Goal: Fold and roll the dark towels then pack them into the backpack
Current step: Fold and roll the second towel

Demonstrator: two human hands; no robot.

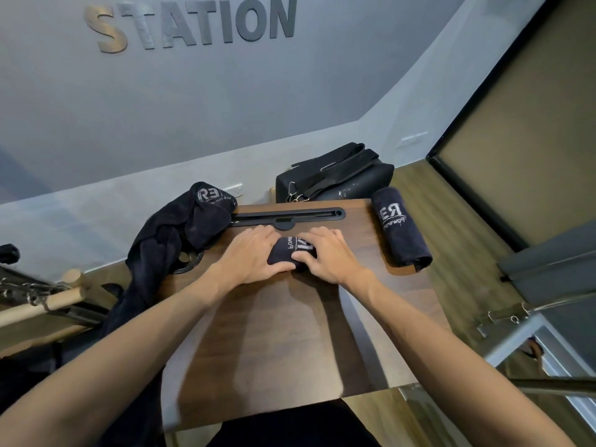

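Your left hand [254, 254] and your right hand [329, 253] both lie over a small rolled dark towel [292, 253] in the middle of the wooden bench [290, 333]. The fingers of each hand curl down over the far side of the roll, and each thumb tucks against its near side, so you grip the towel from both ends. Only the middle strip of it shows between your hands, with white lettering on the dark cloth.

A second rolled towel [401, 230] lies at the right edge of your bench, well apart from your hands, its long axis running away from you and its white logo facing up. Its near end hangs slightly past the bench corner.

On the far left corner a loose pile of unrolled dark towels [180, 233] is heaped, one fold showing the same white logo, and part of the pile drapes off the left edge toward the floor. It partly covers a black round fitting [190, 262] set in the bench top.

A black slot [287, 216] runs along the far side of the bench, just beyond your fingertips.

The black backpack [335, 175] sits behind the bench on the right, lying on its side with its straps on top; you cannot tell from here whether it is unzipped.

The grey wall [193, 108] ahead carries raised letters reading STATION [193, 25].
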